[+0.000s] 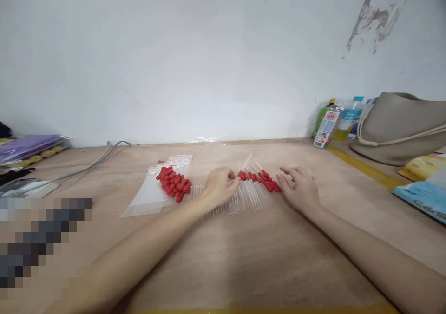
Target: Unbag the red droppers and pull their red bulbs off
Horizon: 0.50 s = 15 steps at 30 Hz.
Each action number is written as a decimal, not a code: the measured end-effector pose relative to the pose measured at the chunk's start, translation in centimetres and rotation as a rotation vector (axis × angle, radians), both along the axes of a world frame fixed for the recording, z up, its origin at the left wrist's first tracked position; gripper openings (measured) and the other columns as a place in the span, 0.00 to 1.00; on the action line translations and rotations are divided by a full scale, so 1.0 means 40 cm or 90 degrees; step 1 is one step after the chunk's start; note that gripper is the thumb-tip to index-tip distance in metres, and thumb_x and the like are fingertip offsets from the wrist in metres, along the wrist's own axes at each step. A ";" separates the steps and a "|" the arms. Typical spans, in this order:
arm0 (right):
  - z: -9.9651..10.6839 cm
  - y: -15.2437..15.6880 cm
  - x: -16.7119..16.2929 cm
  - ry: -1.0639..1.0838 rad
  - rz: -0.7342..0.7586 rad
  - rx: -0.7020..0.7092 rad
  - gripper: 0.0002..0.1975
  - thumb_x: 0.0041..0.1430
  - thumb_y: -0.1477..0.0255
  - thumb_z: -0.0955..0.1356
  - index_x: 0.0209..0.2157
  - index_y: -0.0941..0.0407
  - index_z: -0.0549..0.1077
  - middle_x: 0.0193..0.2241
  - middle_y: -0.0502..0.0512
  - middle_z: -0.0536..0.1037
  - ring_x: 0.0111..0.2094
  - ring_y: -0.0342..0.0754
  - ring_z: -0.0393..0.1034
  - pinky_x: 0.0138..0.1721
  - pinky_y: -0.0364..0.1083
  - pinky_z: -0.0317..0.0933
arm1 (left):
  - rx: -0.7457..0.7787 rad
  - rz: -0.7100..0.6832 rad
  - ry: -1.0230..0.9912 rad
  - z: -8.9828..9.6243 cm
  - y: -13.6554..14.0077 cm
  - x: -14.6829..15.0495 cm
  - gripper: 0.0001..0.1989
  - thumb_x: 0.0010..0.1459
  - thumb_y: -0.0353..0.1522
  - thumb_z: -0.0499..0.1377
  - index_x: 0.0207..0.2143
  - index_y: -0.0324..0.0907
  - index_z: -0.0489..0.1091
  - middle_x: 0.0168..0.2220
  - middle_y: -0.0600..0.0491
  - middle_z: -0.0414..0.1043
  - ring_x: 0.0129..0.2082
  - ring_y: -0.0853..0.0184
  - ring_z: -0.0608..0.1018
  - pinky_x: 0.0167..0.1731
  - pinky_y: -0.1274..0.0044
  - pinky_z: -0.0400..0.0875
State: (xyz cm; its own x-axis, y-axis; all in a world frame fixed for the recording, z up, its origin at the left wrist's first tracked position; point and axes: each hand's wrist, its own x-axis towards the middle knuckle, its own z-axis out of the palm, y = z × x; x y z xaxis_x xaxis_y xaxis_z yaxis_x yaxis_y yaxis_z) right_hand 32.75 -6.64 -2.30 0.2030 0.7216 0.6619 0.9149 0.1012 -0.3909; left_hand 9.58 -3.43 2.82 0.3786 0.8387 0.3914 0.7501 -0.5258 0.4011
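Observation:
My left hand reaches over a row of thin clear tubes, its thumb and fingertips closed at a small red rubber bulb. More red bulbs with clear tubes on them lie to its right, their tubes pointing toward the wall; they look like droppers. Beside them, my right hand hovers or rests with fingers apart and nothing in it. On the left, a heap of loose red bulbs sits on clear plastic zip bags.
Drink bottles and a carton stand at the back right, near a beige bag. A blue packet lies at the right edge. Grey cables and a purple package are at the left.

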 end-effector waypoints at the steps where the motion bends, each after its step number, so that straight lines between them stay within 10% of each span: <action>1: 0.001 -0.003 -0.008 -0.024 0.029 0.079 0.17 0.55 0.63 0.62 0.43 0.56 0.71 0.38 0.58 0.72 0.37 0.51 0.67 0.41 0.52 0.55 | 0.023 -0.036 0.010 -0.004 -0.021 -0.037 0.08 0.54 0.34 0.52 0.29 0.40 0.67 0.29 0.52 0.71 0.31 0.66 0.72 0.32 0.75 0.65; 4: 0.014 -0.027 -0.048 -0.123 0.178 0.204 0.20 0.55 0.64 0.64 0.48 0.58 0.67 0.44 0.62 0.69 0.43 0.52 0.65 0.43 0.51 0.58 | 0.101 -0.108 0.044 -0.030 -0.078 -0.134 0.06 0.55 0.33 0.51 0.31 0.41 0.65 0.29 0.53 0.69 0.30 0.66 0.71 0.31 0.75 0.65; 8: 0.034 -0.071 -0.121 -0.258 0.377 0.161 0.23 0.55 0.65 0.65 0.52 0.57 0.63 0.48 0.61 0.69 0.48 0.52 0.62 0.47 0.52 0.56 | 0.207 -0.152 0.047 -0.077 -0.118 -0.198 0.04 0.56 0.31 0.52 0.33 0.41 0.64 0.29 0.53 0.69 0.30 0.67 0.71 0.32 0.74 0.64; 15: 0.028 -0.097 -0.182 -0.280 0.473 0.156 0.13 0.57 0.67 0.64 0.43 0.55 0.70 0.36 0.53 0.77 0.41 0.48 0.67 0.49 0.55 0.51 | 0.267 -0.193 -0.013 -0.109 -0.125 -0.197 0.04 0.55 0.28 0.54 0.35 0.41 0.64 0.31 0.53 0.70 0.30 0.69 0.71 0.32 0.76 0.65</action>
State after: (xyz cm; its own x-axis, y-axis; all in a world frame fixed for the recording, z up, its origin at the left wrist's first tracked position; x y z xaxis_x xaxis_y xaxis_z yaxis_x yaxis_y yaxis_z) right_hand 25.45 -10.52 -1.18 -0.5681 0.3943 0.7223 0.6421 0.7614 0.0894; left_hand 1.68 -8.43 -1.54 0.5697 0.4615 0.6800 0.5329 -0.8373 0.1218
